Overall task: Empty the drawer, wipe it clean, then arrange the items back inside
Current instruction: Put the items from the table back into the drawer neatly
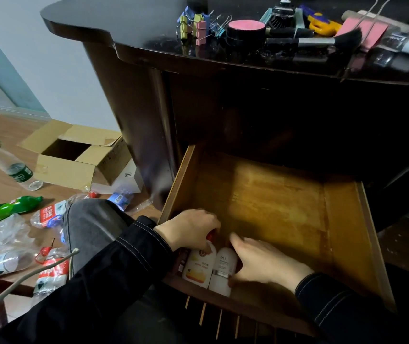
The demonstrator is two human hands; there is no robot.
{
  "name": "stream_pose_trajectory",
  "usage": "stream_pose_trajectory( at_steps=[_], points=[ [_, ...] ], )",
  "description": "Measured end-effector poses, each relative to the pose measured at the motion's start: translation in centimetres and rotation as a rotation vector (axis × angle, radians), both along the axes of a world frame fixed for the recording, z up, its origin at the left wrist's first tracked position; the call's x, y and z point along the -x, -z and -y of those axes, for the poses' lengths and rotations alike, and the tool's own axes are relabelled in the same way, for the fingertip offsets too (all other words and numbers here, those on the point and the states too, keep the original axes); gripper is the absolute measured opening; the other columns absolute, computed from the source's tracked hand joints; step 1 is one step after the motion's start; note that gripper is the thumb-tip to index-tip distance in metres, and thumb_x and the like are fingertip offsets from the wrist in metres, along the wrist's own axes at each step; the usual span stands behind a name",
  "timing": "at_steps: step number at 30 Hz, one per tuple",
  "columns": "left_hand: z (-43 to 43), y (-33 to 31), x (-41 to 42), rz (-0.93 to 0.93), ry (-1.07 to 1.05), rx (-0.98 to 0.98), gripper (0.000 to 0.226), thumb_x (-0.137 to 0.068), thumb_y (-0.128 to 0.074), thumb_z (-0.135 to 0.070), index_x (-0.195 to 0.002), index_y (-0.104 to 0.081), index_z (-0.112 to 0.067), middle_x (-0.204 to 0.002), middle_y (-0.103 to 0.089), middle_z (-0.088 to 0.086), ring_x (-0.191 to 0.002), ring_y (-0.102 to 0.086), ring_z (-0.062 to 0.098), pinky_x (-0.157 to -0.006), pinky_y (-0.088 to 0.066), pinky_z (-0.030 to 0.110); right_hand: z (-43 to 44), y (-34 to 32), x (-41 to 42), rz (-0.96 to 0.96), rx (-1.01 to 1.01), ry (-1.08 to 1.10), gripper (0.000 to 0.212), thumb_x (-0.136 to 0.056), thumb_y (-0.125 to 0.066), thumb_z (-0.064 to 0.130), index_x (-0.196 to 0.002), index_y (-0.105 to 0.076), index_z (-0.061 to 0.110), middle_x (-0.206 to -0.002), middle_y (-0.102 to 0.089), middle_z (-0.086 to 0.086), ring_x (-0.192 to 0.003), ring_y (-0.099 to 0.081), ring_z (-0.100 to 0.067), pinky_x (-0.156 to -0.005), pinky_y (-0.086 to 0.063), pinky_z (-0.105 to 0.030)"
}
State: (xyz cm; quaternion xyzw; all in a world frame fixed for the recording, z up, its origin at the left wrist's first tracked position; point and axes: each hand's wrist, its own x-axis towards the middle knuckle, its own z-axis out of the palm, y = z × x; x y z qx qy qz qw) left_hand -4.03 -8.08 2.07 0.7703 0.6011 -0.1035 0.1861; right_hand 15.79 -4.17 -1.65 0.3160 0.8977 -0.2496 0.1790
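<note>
The wooden drawer (285,194) is pulled out of a dark cabinet, its bare floor showing. In its near left corner stand a white bottle with a yellow label and red cap (198,266) and a white "ell" bottle (223,271). A dark item (180,263) is squeezed to their left. My left hand (188,228) closes over the top of the yellow-label bottle. My right hand (263,263) lies against the right side of the "ell" bottle, fingers wrapping it.
On the dark cabinet top (124,28) lie binder clips (198,26), a pink compact (247,29), a makeup brush (322,40) and other small items. Left on the floor are an open cardboard box (74,157) and several plastic bottles (12,207).
</note>
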Motion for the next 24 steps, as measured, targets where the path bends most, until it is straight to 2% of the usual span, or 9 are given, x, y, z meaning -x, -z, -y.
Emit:
stream_pose_trajectory(
  at_steps=[6, 8, 11, 14, 18, 22, 24],
  points=[
    [0.13, 0.17, 0.05, 0.007, -0.008, 0.000, 0.046, -0.080, -0.076, -0.038, -0.119, -0.060, -0.019, -0.116, -0.058, -0.001, -0.107, -0.055, 0.020, -0.089, -0.048, 0.035, -0.09, -0.06, -0.02, -0.005, -0.014, -0.007, 0.097, -0.076, -0.076, 0.058, -0.147, -0.023, 0.019, -0.122, -0.054, -0.003, -0.096, -0.057, -0.019, -0.077, -0.054, -0.033],
    [0.12, 0.28, 0.21, 0.020, -0.009, 0.006, 0.050, -0.080, -0.077, -0.038, -0.123, -0.058, -0.021, -0.117, -0.056, -0.002, -0.107, -0.055, 0.020, -0.088, -0.048, 0.035, -0.02, 0.07, -0.02, 0.000, -0.021, -0.006, 0.099, -0.076, -0.076, 0.060, -0.148, -0.020, 0.021, -0.121, -0.054, -0.003, -0.094, -0.057, -0.019, -0.071, -0.051, -0.030],
    [0.25, 0.33, 0.35, 0.049, -0.011, 0.007, 0.059, -0.077, -0.078, -0.038, -0.129, -0.055, -0.024, -0.122, -0.051, -0.001, -0.108, -0.056, 0.020, -0.089, -0.050, 0.037, 0.14, -0.01, -0.17, 0.007, -0.005, 0.006, 0.094, -0.077, -0.074, 0.061, -0.145, -0.019, 0.026, -0.106, -0.052, 0.004, -0.080, -0.054, -0.012, -0.054, -0.039, -0.023],
    [0.26, 0.45, 0.46, 0.027, -0.017, -0.026, 0.064, -0.075, -0.078, -0.042, -0.132, -0.053, -0.026, -0.124, -0.051, -0.001, -0.111, -0.053, 0.020, -0.093, -0.049, 0.038, -0.01, -0.39, -0.37, 0.010, -0.001, 0.002, 0.079, -0.078, -0.074, 0.057, -0.132, -0.027, 0.024, -0.095, -0.051, 0.005, -0.074, -0.054, -0.013, -0.048, -0.037, -0.027],
    [0.29, 0.72, 0.43, -0.007, -0.005, -0.022, 0.058, -0.076, -0.077, -0.045, -0.126, -0.055, -0.024, -0.115, -0.054, -0.004, -0.107, -0.052, 0.020, -0.087, -0.049, 0.035, 0.30, -0.56, -0.16, 0.000, -0.056, -0.044, 0.064, -0.078, -0.076, 0.055, -0.111, -0.033, 0.021, -0.085, -0.043, 0.008, -0.073, -0.052, -0.019, -0.049, -0.035, -0.032],
    [0.36, 0.70, 0.44, 0.008, 0.014, -0.032, 0.058, -0.077, -0.076, -0.045, -0.127, -0.054, -0.025, -0.116, -0.053, -0.006, -0.105, -0.052, 0.018, -0.086, -0.050, 0.035, 0.25, -0.41, 0.01, 0.005, -0.080, -0.060, 0.069, -0.077, -0.077, 0.056, -0.116, -0.033, 0.021, -0.087, -0.041, 0.006, -0.074, -0.046, -0.020, -0.055, -0.035, -0.033],
    [0.43, 0.62, 0.42, 0.011, 0.012, -0.037, 0.058, -0.077, -0.076, -0.045, -0.128, -0.054, -0.026, -0.117, -0.053, -0.006, -0.105, -0.052, 0.018, -0.086, -0.049, 0.035, 0.13, -0.35, -0.01, 0.000, -0.078, -0.059, 0.078, -0.076, -0.077, 0.057, -0.127, -0.033, 0.018, -0.090, -0.043, 0.005, -0.076, -0.047, -0.021, -0.059, -0.038, -0.034]
  ],
)
